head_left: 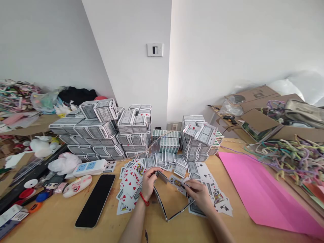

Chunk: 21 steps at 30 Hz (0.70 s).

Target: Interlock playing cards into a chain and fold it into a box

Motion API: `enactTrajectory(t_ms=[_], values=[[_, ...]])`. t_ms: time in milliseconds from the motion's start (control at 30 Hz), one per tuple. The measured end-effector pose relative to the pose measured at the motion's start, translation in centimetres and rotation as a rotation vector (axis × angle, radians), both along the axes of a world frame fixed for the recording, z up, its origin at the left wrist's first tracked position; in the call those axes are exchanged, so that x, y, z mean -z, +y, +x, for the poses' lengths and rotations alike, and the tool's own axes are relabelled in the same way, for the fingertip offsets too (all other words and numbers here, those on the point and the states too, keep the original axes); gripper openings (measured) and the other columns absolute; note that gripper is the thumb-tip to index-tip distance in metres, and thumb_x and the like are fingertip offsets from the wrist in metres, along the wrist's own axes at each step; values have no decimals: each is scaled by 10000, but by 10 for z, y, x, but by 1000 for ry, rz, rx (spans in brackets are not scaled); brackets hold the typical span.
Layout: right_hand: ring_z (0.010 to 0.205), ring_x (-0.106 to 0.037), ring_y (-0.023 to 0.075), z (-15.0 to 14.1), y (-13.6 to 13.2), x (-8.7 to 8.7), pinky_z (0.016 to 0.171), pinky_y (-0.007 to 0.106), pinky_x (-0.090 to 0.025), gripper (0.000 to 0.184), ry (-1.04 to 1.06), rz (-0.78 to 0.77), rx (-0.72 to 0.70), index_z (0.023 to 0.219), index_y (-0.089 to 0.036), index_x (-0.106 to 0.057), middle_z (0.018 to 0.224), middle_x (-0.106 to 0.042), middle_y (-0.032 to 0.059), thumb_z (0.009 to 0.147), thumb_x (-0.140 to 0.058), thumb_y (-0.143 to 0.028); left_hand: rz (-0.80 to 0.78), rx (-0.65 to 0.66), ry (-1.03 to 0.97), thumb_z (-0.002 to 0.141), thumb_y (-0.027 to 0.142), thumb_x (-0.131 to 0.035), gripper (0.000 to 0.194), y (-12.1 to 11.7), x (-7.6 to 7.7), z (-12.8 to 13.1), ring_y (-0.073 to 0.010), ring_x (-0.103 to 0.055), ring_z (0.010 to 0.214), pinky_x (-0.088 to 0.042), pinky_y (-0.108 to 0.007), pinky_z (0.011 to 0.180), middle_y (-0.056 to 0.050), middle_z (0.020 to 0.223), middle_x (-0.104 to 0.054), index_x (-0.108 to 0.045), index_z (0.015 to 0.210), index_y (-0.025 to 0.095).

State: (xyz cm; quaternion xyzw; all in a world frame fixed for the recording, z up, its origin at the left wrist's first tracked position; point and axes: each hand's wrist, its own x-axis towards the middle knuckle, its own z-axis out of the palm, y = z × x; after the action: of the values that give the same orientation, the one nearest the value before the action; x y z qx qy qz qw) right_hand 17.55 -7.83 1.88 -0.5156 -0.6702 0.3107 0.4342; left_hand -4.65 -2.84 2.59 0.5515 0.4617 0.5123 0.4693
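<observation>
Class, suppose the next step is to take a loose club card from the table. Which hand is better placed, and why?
Probably the right hand: it is beside the club cards. The left hand pinches the folded card strip, nearer the heart cards, and would have to reach across the strip.

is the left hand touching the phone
Apart. The head view shows tabletop and loose playing cards between the left hand and the phone.

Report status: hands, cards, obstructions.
Left hand, right hand holding black-and-white folded-card frame. Frame angular, open-centred. Loose rectangular playing cards lying close on both sides.
</observation>
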Motion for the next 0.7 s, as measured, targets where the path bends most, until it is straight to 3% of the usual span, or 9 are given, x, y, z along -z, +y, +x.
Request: enactTrajectory(t_ms=[200,400,700], values=[[623,-588,151,-3,-2,0,556,227,-457,311,-71,19,-59,776,-193,-707,717,-645,67,830,-454,-367,-8,-6,16,626,162,-426,284,1,1,0,-229,-574,866,-417,-316,787,-57,874,-671,-670,771,161],[554,-506,147,-7,-6,-6,526,240,-379,406,-270,17,-135,784,-194,-694,577,-540,45,872,-350,-390,-9,-23,-1,627,157,-417,312,0,2,-1,-226,-576,874,-420,-317,799,-54,912,-670,-673,805,161],[561,-464,133,-11,-5,-22,547,231,-317,427,-449,-7,-282,647,-189,-590,578,-504,28,892,-275,-343,4,-13,-5,620,150,-415,310,2,3,-2,-233,-577,889,-415,-327,813,-48,867,-680,-678,785,167]])
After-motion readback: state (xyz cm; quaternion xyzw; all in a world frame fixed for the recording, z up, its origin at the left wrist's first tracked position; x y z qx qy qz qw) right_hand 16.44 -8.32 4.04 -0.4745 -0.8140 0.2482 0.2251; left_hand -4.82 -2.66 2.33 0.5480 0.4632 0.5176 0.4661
